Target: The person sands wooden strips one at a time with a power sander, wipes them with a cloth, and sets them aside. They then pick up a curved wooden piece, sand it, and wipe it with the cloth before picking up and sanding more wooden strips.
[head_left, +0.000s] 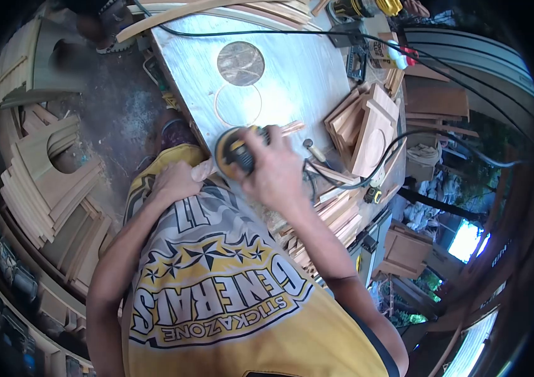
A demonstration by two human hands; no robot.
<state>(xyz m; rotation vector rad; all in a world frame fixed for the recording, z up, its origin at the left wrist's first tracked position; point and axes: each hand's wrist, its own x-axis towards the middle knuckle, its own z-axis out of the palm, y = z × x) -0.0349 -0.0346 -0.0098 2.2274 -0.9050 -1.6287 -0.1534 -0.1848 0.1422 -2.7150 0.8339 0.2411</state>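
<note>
My right hand (273, 168) is wrapped round a yellow and black power sander (224, 148) at the near edge of the worktable. Close to the sander's left side, my left hand (179, 182) is closed on a small pale wooden piece (203, 170), held in front of my yellow and grey shirt. The piece reaches the sander's rim; whether they touch is hard to tell. Beyond them lies a pale board (292, 69) with a round hole and a drawn circle. A hammer (314, 151) rests right of the sander.
Stacked curved wooden parts (53, 182) stand on the left. Wooden frames (367, 125) and strips lie on the right of the table. A black cable (399, 139) loops there, and another crosses the board. Part of another person (107, 28) shows at the top left.
</note>
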